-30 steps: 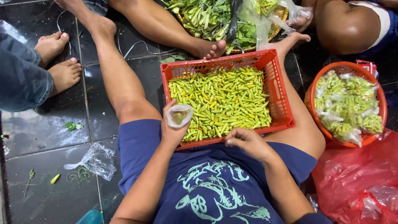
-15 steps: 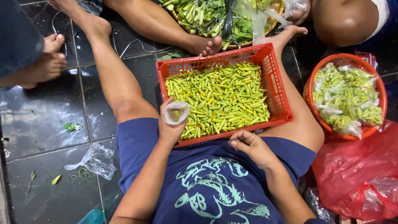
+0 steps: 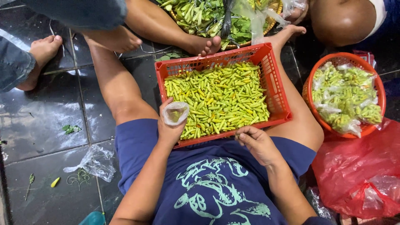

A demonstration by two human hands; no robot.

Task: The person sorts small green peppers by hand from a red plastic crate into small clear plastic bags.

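Note:
A red plastic crate (image 3: 275, 87) full of small green chillies (image 3: 221, 98) rests between my legs on the floor. My left hand (image 3: 168, 127) holds a small clear plastic bag (image 3: 175, 113) with its mouth up at the crate's near left corner; a few chillies lie inside it. My right hand (image 3: 256, 141) is at the crate's near edge, fingers curled together; whether it pinches any chillies is hidden.
A round orange basket (image 3: 310, 106) of bagged chillies stands at the right, above a red plastic bag (image 3: 358, 175). A tray of leafy chilli stems (image 3: 208, 16) lies beyond the crate. Other people's bare feet (image 3: 41, 54) and legs are at the left and top. A crumpled clear bag (image 3: 93, 162) lies on the dark tiles.
The view has shifted slightly. The feet of the person at the left have moved. My right hand stays at the crate's near edge and my left hand keeps the bag.

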